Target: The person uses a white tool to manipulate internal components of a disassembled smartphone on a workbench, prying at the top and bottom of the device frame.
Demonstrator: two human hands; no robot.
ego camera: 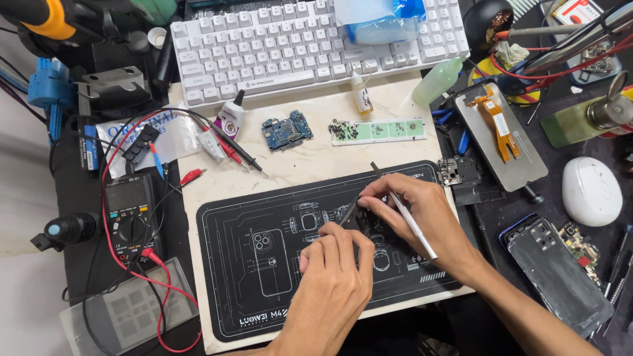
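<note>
Two hands meet over a small dark part on the black mat.

The right hand (422,211) is clamped on slim metal tweezers (403,212); the left hand (336,277) pinches a thin probe (349,212) against the part (366,221), mid-mat (231,290). At twelve o'clock lie a blue circuit board (287,130), a pale green strip (377,130), then a white keyboard (277,46).

A phone-repair workshop is showing itself here: a black repair mat (277,277) printed with phone diagrams is lying on the crowded bench (310,155), with a small blue circuit board (287,130) and a strip of sorted screws (377,130) sitting just beyond it. A multimeter (130,212) with red and black leads is resting at the left, while opened phones (557,273) and a detached screen with an orange flex cable (501,132) are lying at the right.
</note>
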